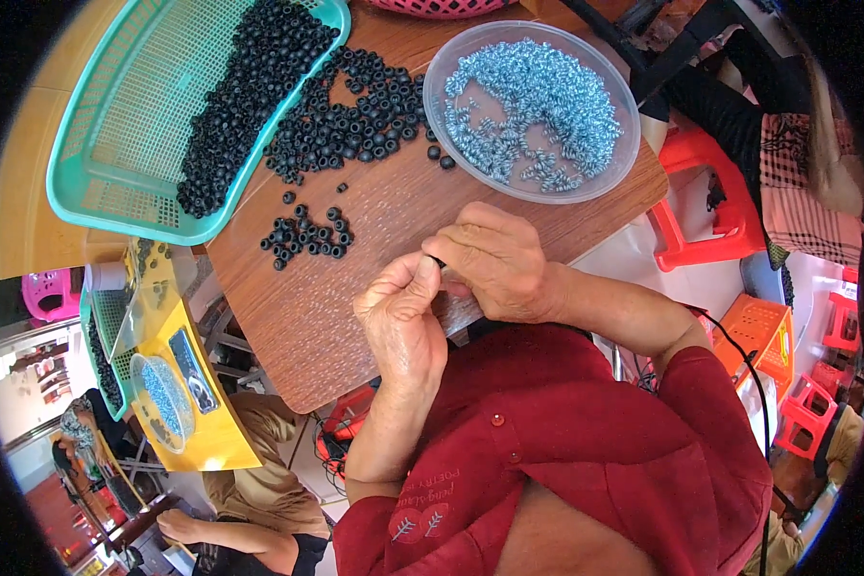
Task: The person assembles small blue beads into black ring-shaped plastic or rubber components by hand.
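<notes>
We see both hands meeting over the brown table (pixel 302 331) – a small dark piece (pixel 438 261) between their fingertips.
Our left hand (pixel 403 312) has its thumb and forefinger pinched nearly closed on that piece, which is mostly hidden; our right hand (pixel 497 259) curls in against it, the tips partly covered – we cannot tell how tightly they close; left of our hands lies a loose cluster of black rings (pixel 309 236), with a larger spread (pixel 370 110) beyond, beside the turquoise basket (pixel 115 163); ahead and to the right, a clear tub (pixel 628 144) holds pale blue metallic coils (pixel 538 82).
</notes>
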Action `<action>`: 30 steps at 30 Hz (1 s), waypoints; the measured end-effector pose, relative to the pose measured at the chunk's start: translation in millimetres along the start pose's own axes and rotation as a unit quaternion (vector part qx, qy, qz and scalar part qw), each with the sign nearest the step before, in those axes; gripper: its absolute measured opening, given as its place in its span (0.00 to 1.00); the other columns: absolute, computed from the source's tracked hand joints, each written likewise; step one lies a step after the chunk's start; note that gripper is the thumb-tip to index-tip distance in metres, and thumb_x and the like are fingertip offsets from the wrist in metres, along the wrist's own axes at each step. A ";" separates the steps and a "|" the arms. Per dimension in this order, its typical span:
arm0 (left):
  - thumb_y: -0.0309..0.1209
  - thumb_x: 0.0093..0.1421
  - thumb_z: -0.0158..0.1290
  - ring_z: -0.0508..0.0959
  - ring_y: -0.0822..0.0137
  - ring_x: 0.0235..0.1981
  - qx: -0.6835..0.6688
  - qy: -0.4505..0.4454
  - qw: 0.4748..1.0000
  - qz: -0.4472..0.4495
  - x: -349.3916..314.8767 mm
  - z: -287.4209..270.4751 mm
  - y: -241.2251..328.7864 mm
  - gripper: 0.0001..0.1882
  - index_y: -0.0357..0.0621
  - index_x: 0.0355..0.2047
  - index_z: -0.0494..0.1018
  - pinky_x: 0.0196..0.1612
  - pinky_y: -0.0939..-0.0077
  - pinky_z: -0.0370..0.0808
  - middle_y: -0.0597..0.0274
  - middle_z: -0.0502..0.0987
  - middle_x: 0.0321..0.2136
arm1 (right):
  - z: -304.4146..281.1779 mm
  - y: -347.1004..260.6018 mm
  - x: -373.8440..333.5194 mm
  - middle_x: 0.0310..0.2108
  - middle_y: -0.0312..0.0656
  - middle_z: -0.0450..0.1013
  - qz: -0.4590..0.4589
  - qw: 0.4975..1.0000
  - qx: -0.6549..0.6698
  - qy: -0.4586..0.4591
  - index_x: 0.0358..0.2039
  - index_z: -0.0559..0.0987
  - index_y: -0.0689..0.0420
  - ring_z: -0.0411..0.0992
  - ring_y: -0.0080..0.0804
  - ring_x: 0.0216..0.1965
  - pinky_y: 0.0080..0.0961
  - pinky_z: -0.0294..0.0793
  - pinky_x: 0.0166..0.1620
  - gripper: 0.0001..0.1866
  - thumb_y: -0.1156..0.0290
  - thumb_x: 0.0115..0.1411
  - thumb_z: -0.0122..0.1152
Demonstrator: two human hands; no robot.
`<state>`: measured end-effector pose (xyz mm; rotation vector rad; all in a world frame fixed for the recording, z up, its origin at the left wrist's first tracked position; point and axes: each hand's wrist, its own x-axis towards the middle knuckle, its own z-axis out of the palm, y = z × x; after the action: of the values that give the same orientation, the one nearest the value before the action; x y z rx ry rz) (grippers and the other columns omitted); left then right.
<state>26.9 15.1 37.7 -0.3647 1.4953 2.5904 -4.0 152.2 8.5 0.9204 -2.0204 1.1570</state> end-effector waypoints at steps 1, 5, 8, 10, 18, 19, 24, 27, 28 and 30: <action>0.25 0.57 0.56 0.73 0.73 0.26 0.001 0.000 1.000 0.002 -0.2 -0.9 0.1 0.08 0.29 0.32 0.75 0.32 0.80 0.71 0.62 0.75 0.25 | -0.5 -0.5 1.0 0.29 0.49 0.73 -0.004 1.000 -0.001 -0.004 0.37 0.74 0.70 0.69 0.41 0.24 0.31 0.69 0.26 0.21 0.78 0.39 0.64; 0.26 0.58 0.56 0.71 0.77 0.27 0.023 0.001 1.000 0.010 2.2 -1.5 1.9 0.08 0.30 0.33 0.76 0.33 0.83 0.68 0.65 0.76 0.26 | 0.8 2.3 5.9 0.30 0.49 0.72 -0.029 0.999 -0.013 0.015 0.38 0.73 0.71 0.69 0.42 0.25 0.31 0.69 0.27 0.22 0.80 0.38 0.63; 0.27 0.59 0.56 0.70 0.78 0.27 0.082 -0.008 0.996 0.022 1.8 -2.6 3.8 0.09 0.31 0.35 0.77 0.33 0.84 0.67 0.67 0.76 0.27 | -5.7 6.3 7.4 0.30 0.50 0.72 -0.033 0.999 -0.004 -0.033 0.38 0.73 0.71 0.69 0.42 0.26 0.33 0.69 0.28 0.22 0.81 0.39 0.63; 0.29 0.59 0.56 0.72 0.76 0.28 0.214 -0.015 0.976 0.044 2.6 -11.3 5.8 0.10 0.35 0.36 0.78 0.33 0.82 0.68 0.66 0.77 0.27 | -15.2 10.4 13.2 0.30 0.50 0.72 -0.031 0.999 -0.001 -0.044 0.38 0.73 0.71 0.69 0.43 0.26 0.34 0.69 0.28 0.21 0.81 0.40 0.63; 0.26 0.48 0.59 0.72 0.58 0.29 0.654 0.023 0.642 0.400 72.0 -39.1 56.2 0.10 0.42 0.33 0.77 0.37 0.66 0.66 0.59 0.75 0.26 | -76.9 88.2 97.7 0.27 0.46 0.72 -0.043 0.974 -0.221 0.018 0.33 0.77 0.61 0.69 0.46 0.27 0.36 0.70 0.31 0.11 0.78 0.45 0.62; 0.25 0.46 0.60 0.72 0.58 0.30 0.677 0.021 0.615 0.404 81.7 -40.2 56.1 0.11 0.43 0.33 0.77 0.37 0.66 0.65 0.60 0.75 0.26 | -83.1 106.9 109.5 0.27 0.46 0.72 -0.034 0.965 -0.258 0.036 0.32 0.78 0.61 0.69 0.46 0.27 0.37 0.70 0.31 0.11 0.77 0.46 0.62; 0.24 0.44 0.61 0.73 0.61 0.30 0.664 -0.063 0.618 0.416 94.8 -14.5 47.8 0.14 0.45 0.34 0.78 0.37 0.68 0.64 0.64 0.74 0.24 | -108.1 179.5 163.4 0.28 0.53 0.73 0.074 0.940 -0.332 0.014 0.34 0.77 0.65 0.72 0.52 0.36 0.43 0.70 0.40 0.13 0.74 0.46 0.58; 0.25 0.43 0.62 0.72 0.61 0.29 0.669 -0.106 0.619 0.398 99.2 4.1 30.2 0.15 0.45 0.34 0.77 0.36 0.68 0.64 0.63 0.73 0.22 | -105.9 196.3 173.2 0.30 0.54 0.73 0.195 0.875 -0.433 -0.097 0.39 0.75 0.63 0.71 0.53 0.37 0.46 0.69 0.40 0.16 0.76 0.46 0.56; 0.29 0.42 0.64 0.72 0.61 0.30 0.668 -0.107 0.622 0.395 102.7 7.3 21.8 0.17 0.45 0.36 0.77 0.36 0.67 0.64 0.62 0.72 0.23 | -101.6 200.7 167.9 0.31 0.54 0.73 0.176 0.883 -0.431 -0.061 0.41 0.73 0.62 0.70 0.53 0.38 0.47 0.69 0.41 0.18 0.76 0.46 0.56; 0.31 0.43 0.64 0.72 0.61 0.30 0.678 -0.101 0.624 0.376 110.1 9.8 8.4 0.18 0.45 0.37 0.77 0.36 0.66 0.64 0.62 0.72 0.23 | -91.7 193.5 164.9 0.33 0.56 0.72 0.171 0.902 -0.396 -0.022 0.44 0.70 0.61 0.68 0.54 0.40 0.47 0.68 0.42 0.21 0.73 0.47 0.58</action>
<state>-82.4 18.3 19.5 0.8398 3.2364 0.8230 -237.2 263.0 88.9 0.1817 -2.4375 0.3611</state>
